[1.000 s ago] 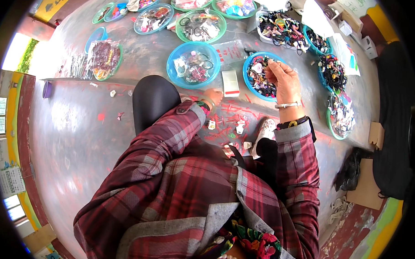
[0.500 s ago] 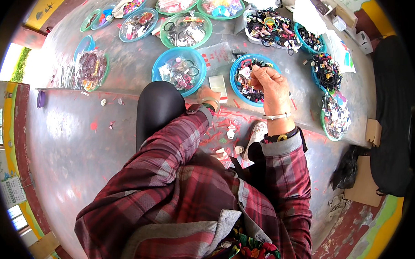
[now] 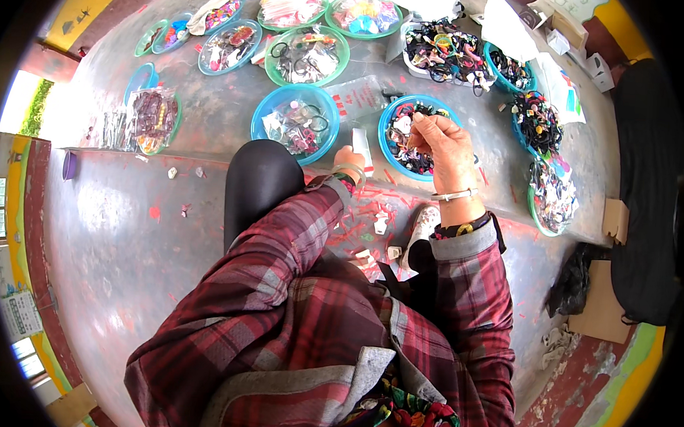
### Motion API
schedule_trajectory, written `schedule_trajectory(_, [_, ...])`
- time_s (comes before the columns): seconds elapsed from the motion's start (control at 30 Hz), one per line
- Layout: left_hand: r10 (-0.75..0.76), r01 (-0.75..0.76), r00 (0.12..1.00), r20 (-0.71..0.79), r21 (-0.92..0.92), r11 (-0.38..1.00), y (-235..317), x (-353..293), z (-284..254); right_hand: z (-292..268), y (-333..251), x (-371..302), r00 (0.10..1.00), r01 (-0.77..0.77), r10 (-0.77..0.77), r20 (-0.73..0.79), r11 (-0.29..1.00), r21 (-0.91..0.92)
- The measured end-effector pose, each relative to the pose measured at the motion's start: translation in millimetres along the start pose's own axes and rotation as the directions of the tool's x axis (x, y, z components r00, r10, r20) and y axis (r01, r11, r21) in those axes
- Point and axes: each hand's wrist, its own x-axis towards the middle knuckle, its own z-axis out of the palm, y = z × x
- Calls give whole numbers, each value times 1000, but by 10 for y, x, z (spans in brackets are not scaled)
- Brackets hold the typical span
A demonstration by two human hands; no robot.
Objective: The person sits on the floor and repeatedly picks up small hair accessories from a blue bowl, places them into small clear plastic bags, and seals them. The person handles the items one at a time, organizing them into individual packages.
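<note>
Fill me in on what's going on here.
Someone in plaid sleeves is working among bowls of small accessories. Their right hand is above a blue bowl of mixed small pieces, thumb and fingertips drawn together; whether they pinch anything is too small to tell. The left hand is at a white, red-edged piece, its grip unclear, just below another blue bowl holding clear packets.

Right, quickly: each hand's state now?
Left hand: by the flat white rectangular item; grip cannot be told.
Right hand: closed in a pinch; anything held cannot be told.
</note>
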Motion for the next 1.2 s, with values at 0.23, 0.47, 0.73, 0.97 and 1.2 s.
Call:
schedule_trajectory(0.23, [203,-169,968,146,-215,962,165,-23,-374,-172,23,97,997,32,-33,-63,999,-23])
schedule_trajectory(0.47, [494,137,711,501,-787,602,899,-896,-1432,-64,-6,43,992,124,-115,56,973,-195])
schedule_trajectory(0.73, [586,280,592,553,-824,493,851,-1180,-1715,208,256,-26,965,58,-38,261,996,-70])
schedule_trajectory(0.97, [551,338,557,621,-776,533,800,-1007,-1553,225,257,-8,975,89,-40,220,972,-218])
schedule_trajectory(1.2, [538,314,562,628,-764,564,768,-974,-1517,225,349,53,967,224,-167,192,917,-331])
